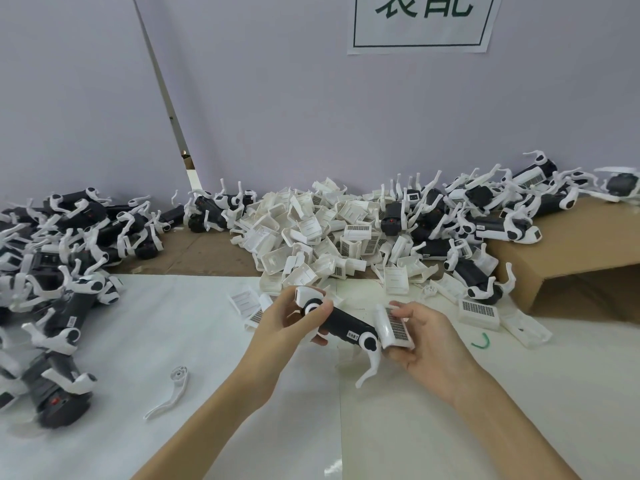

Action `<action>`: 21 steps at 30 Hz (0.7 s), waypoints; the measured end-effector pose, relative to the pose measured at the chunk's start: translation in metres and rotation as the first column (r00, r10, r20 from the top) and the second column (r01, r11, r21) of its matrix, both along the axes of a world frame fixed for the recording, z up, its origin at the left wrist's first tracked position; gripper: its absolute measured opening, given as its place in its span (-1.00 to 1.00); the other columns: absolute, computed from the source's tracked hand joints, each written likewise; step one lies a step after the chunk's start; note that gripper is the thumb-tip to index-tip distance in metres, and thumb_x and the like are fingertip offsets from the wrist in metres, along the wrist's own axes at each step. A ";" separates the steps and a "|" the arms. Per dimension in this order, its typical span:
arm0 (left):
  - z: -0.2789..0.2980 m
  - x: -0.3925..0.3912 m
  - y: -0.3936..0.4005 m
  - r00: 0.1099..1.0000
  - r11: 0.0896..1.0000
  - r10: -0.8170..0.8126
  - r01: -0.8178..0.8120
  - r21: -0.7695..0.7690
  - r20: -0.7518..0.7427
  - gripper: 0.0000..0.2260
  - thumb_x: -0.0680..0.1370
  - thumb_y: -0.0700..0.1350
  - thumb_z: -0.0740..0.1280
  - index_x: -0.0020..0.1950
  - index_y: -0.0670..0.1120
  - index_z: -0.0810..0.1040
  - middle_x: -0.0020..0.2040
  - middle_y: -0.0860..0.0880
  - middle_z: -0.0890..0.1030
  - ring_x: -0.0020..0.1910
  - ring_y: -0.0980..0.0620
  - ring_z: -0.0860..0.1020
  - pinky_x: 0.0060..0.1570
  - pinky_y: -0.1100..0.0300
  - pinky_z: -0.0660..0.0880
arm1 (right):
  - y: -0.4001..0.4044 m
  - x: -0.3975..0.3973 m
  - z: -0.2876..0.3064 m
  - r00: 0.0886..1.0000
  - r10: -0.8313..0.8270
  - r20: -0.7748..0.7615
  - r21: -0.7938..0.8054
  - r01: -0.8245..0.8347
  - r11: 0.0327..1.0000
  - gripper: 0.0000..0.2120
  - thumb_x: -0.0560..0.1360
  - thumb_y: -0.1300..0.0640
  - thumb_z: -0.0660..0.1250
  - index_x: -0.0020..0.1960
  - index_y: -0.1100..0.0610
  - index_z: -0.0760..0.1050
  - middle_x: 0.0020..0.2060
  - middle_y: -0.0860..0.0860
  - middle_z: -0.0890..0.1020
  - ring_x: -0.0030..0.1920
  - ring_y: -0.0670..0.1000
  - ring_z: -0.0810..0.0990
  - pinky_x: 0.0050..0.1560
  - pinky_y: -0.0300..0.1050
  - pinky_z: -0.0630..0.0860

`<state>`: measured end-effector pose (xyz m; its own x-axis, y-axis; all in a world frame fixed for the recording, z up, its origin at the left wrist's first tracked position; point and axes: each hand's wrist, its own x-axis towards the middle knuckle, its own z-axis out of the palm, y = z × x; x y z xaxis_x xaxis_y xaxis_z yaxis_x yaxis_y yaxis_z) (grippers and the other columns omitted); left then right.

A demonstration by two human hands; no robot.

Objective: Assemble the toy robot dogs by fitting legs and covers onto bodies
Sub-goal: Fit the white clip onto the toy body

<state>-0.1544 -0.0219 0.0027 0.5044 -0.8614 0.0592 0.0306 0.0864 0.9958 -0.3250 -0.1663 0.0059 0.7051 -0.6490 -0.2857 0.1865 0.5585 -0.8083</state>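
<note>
Two bare forearms reached in from the near edge over the white table (pixel 194 341). The left hand (pixel 287 318) was curled round the far-left end of a black toy dog body (pixel 346 325), thumb pressed beside the white round joint there, holding the body just above the table near the middle of the scene. The right hand (pixel 420 336) pinched a white cover (pixel 394 327) with a dark grille patch — fingers beneath, thumb on top — and held it against the body's near-right end. One white leg (pixel 370 367) hung down from the joint at that end, its tip close to the table.

Near and to the left of the hands lay a single loose white leg (pixel 171 393) flat on the table. To the right, a small green hook-shaped piece (pixel 481 341) lay by itself. Farther off, straight beyond the hands, sat a heap of white covers (pixel 311 233). A pile of black-and-white dogs (pixel 65 258) filled the left side, and another pile of dogs (pixel 491 209) spread across the far right, partly over a brown cardboard box (pixel 571 254). On the far wall hung a white sign (pixel 424 22) with green characters.
</note>
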 end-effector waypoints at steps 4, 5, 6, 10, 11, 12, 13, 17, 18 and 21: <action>-0.001 0.001 0.000 0.998 0.999 -0.018 0.016 0.029 0.056 -0.54 0.41 0.29 0.50 0.19 0.07 0.62 0.01 -0.06 0.74 -0.07 -0.07 0.70 0.18 0.02 0.50 | -0.002 0.000 0.000 0.998 0.023 0.059 -0.219 -0.010 0.976 -0.69 0.56 0.29 0.41 0.29 0.22 0.60 -0.09 0.13 0.70 -0.14 0.02 0.67 -0.14 -0.17 0.63; -0.001 0.002 0.000 0.998 0.999 -0.023 0.021 0.031 0.064 -0.54 0.42 0.30 0.50 0.19 0.07 0.61 0.02 -0.06 0.74 -0.05 -0.08 0.70 0.21 -0.02 0.51 | -0.001 0.000 0.000 0.995 0.040 0.089 -0.232 -0.018 0.973 -0.65 0.53 0.27 0.44 0.31 0.20 0.60 -0.07 0.13 0.71 -0.13 0.02 0.69 -0.11 -0.17 0.65; -0.001 0.002 0.000 0.997 0.999 -0.029 0.027 0.032 0.069 -0.54 0.43 0.29 0.49 0.20 0.07 0.61 0.03 -0.05 0.74 -0.01 -0.08 0.70 0.23 -0.04 0.53 | 0.000 0.000 0.001 0.993 0.047 0.108 -0.236 -0.021 0.971 -0.62 0.50 0.26 0.46 0.32 0.21 0.59 -0.10 0.13 0.72 -0.16 0.00 0.70 -0.13 -0.19 0.65; 0.000 0.002 0.001 0.993 0.998 -0.058 0.056 0.022 0.103 -0.58 0.46 0.29 0.46 0.21 0.11 0.62 0.09 -0.02 0.73 0.13 -0.06 0.68 0.15 0.01 0.60 | 0.005 0.003 0.001 0.990 0.023 0.136 -0.276 0.016 0.961 -0.64 0.47 0.18 0.48 0.24 0.27 0.64 -0.09 0.14 0.75 -0.18 -0.01 0.73 -0.18 -0.23 0.63; 0.000 0.001 0.001 0.992 0.998 -0.058 0.056 0.023 0.115 -0.57 0.45 0.30 0.45 0.22 0.11 0.61 0.10 -0.02 0.73 0.14 -0.06 0.68 0.17 -0.03 0.61 | 0.006 0.003 0.001 0.990 0.012 0.140 -0.282 0.028 0.959 -0.67 0.47 0.16 0.49 0.20 0.25 0.68 -0.03 0.18 0.75 -0.11 0.02 0.74 -0.13 -0.21 0.65; 0.000 0.001 0.002 0.990 0.998 -0.056 0.054 0.025 0.126 -0.55 0.45 0.31 0.45 0.23 0.10 0.60 0.10 -0.02 0.73 0.14 -0.06 0.68 0.20 -0.06 0.60 | 0.007 0.003 0.001 0.990 0.008 0.144 -0.290 0.034 0.956 -0.68 0.46 0.13 0.50 0.16 0.23 0.70 0.02 0.20 0.75 -0.05 0.03 0.74 -0.08 -0.20 0.65; 0.000 0.001 0.002 0.989 0.998 -0.053 0.050 0.028 0.137 -0.53 0.45 0.32 0.44 0.24 0.09 0.59 0.10 -0.01 0.73 0.13 -0.06 0.68 0.23 -0.09 0.59 | 0.008 0.003 0.003 0.989 0.010 0.146 -0.300 0.035 0.953 -0.68 0.45 0.10 0.51 0.16 0.21 0.71 0.04 0.21 0.74 -0.01 0.04 0.74 -0.03 -0.20 0.65; 0.003 -0.002 0.003 0.982 0.997 -0.074 0.069 0.034 0.175 -0.57 0.44 0.34 0.44 0.22 0.17 0.60 0.08 0.05 0.72 0.04 0.01 0.67 0.12 0.15 0.57 | 0.019 0.007 0.003 0.995 -0.018 0.102 -0.402 0.058 0.914 -0.66 0.45 -0.04 0.50 0.14 0.13 0.71 0.01 0.19 0.74 0.00 0.07 0.72 0.03 -0.12 0.64; 0.004 -0.004 0.003 0.979 0.996 -0.090 0.087 0.027 0.182 -0.61 0.45 0.31 0.45 0.22 0.19 0.61 0.09 0.04 0.71 0.05 0.01 0.66 0.09 0.20 0.57 | 0.024 0.009 0.002 0.997 -0.042 0.066 -0.433 0.067 0.899 -0.68 0.46 -0.07 0.48 0.11 0.09 0.71 -0.02 0.19 0.74 -0.03 0.10 0.73 0.00 -0.06 0.65; 0.004 -0.006 0.005 0.978 0.992 -0.123 0.126 -0.005 0.168 -0.65 0.49 0.22 0.47 0.24 0.18 0.59 0.13 0.01 0.70 0.12 0.03 0.66 0.15 0.20 0.58 | 0.036 0.016 -0.004 0.989 -0.148 -0.025 -0.489 0.117 0.864 -0.76 0.53 -0.13 0.42 0.07 -0.01 0.68 -0.10 0.12 0.74 -0.10 0.17 0.75 -0.18 0.02 0.66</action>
